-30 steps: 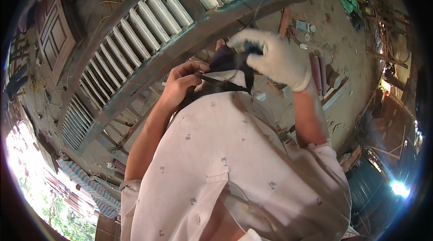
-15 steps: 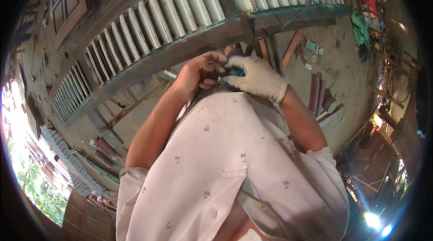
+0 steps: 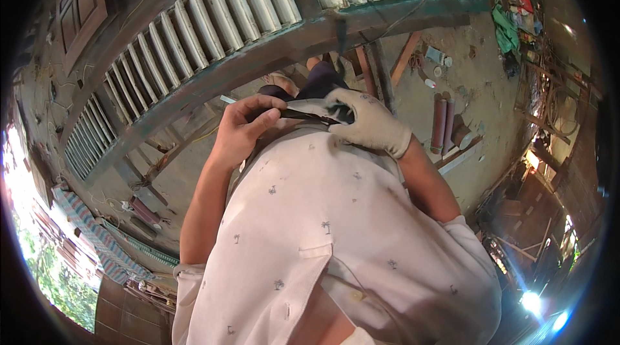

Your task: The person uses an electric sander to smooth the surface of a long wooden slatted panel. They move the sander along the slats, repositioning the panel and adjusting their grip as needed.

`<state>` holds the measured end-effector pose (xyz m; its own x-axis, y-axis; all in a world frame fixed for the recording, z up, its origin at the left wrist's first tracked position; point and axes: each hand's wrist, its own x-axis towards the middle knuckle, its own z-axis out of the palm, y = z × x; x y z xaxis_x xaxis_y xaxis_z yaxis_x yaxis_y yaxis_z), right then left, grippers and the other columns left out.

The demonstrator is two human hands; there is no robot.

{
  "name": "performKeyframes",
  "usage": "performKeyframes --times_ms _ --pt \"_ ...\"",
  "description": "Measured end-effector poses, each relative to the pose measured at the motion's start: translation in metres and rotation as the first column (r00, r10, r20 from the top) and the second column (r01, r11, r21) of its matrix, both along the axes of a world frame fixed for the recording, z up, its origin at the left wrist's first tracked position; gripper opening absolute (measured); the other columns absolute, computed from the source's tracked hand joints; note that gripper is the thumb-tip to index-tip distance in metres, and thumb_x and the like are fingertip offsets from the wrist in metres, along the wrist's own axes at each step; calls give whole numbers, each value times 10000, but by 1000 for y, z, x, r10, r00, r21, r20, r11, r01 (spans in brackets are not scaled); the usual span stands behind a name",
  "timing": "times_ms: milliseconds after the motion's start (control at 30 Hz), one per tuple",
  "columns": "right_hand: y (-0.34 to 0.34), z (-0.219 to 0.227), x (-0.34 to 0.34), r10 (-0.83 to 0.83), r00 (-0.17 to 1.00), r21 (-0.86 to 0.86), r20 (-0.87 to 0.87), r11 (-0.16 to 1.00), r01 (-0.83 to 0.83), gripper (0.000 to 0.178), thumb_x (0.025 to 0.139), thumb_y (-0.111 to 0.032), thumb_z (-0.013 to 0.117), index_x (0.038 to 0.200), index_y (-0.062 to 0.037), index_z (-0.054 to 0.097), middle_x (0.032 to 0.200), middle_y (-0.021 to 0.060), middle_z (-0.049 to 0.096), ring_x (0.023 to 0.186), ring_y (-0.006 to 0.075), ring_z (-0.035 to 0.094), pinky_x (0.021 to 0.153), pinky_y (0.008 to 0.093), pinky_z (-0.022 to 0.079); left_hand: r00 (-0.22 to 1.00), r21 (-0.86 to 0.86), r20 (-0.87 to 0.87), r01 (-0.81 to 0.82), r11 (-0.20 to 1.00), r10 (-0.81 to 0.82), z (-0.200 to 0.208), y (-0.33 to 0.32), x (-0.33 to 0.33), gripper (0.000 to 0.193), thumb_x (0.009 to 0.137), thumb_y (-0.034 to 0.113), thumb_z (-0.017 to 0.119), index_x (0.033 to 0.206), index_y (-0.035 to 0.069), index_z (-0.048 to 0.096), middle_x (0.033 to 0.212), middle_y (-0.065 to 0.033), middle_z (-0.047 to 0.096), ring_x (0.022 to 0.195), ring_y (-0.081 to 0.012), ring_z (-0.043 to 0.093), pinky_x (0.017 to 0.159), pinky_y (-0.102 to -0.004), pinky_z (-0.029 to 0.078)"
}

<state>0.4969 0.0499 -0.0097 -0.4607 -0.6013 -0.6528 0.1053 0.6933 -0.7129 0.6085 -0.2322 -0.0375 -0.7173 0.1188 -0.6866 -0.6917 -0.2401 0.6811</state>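
Now drawn apart, the bare left hand [image 3: 245, 131] pinches one end of a dark strip [image 3: 303, 115]; the gloved right hand [image 3: 374, 122] half-curls opposite, hold unclear. The strip lies exposed, short of the slatted frame's [image 3: 216, 78] near edge.

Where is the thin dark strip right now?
In the head view, the thin dark strip is above centre, beside the pale printed shirt, running from the bare left hand to the cream-gloved right hand.
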Motion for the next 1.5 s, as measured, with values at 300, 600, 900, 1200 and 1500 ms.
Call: performKeyframes --times_ms 300,600,900,1200,1500 --pt "30 -11 23 -282 959 -87 -24 956 279 276 969 -171 781 1138 8 656 1101 160 762 1054 268 739 985 380 559 928 -341 -181 252 906 -326 19 20 -30 427 983 282 872 1281 -16 803 965 -24 738 879 -117 653 820 -304 527" --pt "46 0 21 -450 818 -186 357 825 534 245 943 -49 806 1166 0 715 1082 5 681 1033 89 609 969 290 501 931 -390 -186 224 893 -314 24 21 -38 305 946 174 858 1201 10 831 1039 -98 771 941 -186 706 889 -339 554" --pt "19 -33 46 -353 911 -221 -214 926 307 327 987 -87 778 1274 51 703 1185 50 725 1139 128 655 1037 325 519 873 -548 -282 193 814 -398 30 29 -41 304 963 192 827 1210 15 833 933 -146 718 814 -261 684 773 -381 541" --pt "26 -1 2 -247 963 -188 112 946 264 371 988 -137 782 1316 26 717 1272 162 759 1239 226 706 1119 362 518 918 -542 -377 -115 833 -119 12 35 -27 229 921 46 691 1078 -9 849 886 -99 702 814 -176 658 755 -324 515" --pt "31 -22 -53 -156 977 -242 146 952 188 289 987 -98 763 1242 37 748 1232 147 759 1165 188 703 1073 345 535 982 -520 -179 -46 853 -56 1 62 -57 242 965 85 689 1121 -47 819 927 -102 802 911 -210 757 879 -338 578"
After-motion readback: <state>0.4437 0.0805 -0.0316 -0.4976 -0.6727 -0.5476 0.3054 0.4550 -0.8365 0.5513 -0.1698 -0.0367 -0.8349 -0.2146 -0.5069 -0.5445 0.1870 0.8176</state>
